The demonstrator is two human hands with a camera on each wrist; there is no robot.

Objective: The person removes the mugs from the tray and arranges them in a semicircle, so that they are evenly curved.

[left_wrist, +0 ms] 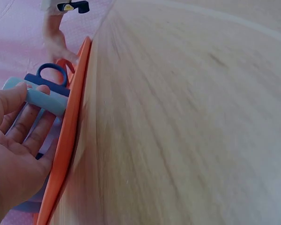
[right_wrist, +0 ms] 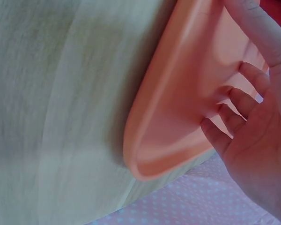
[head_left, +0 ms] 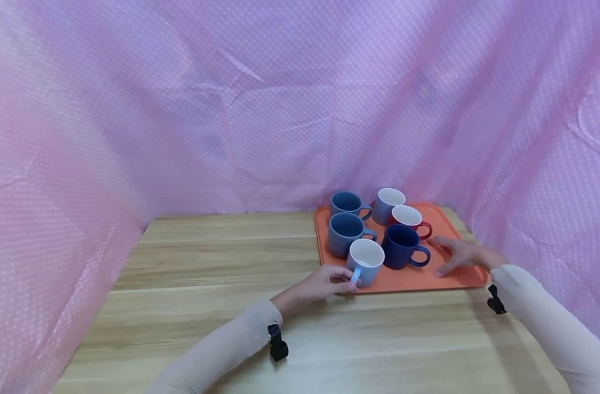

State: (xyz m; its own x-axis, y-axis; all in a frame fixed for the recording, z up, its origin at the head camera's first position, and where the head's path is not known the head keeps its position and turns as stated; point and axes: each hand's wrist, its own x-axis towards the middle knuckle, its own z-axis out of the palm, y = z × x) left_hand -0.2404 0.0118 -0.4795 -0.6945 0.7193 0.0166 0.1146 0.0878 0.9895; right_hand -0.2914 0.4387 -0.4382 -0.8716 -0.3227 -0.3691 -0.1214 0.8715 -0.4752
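Near the front edge of the orange tray point(head_left: 408, 280), my left hand point(head_left: 324, 283) pinches the handle of a light blue mug point(head_left: 372, 272) with a white inside. The left wrist view shows thumb and fingers at that handle point(left_wrist: 46, 101). The mug stands upright at the tray's front left. My right hand point(head_left: 459, 253) is over the tray's right part, fingers spread and holding nothing. Nearest to it are a navy mug point(head_left: 394, 256) and a red mug point(head_left: 424, 225) with a white inside. In the right wrist view, the right hand's fingers point(right_wrist: 243, 101) are slightly bent above the tray floor.
Two grey-blue mugs point(head_left: 337, 243) stand one behind the other along the tray's left side. Another bluish mug point(head_left: 381, 212) with a white inside is at the back. The wooden table point(head_left: 216, 273) extends left of the tray. Pink dotted cloth point(head_left: 280, 109) hangs behind and at both sides.
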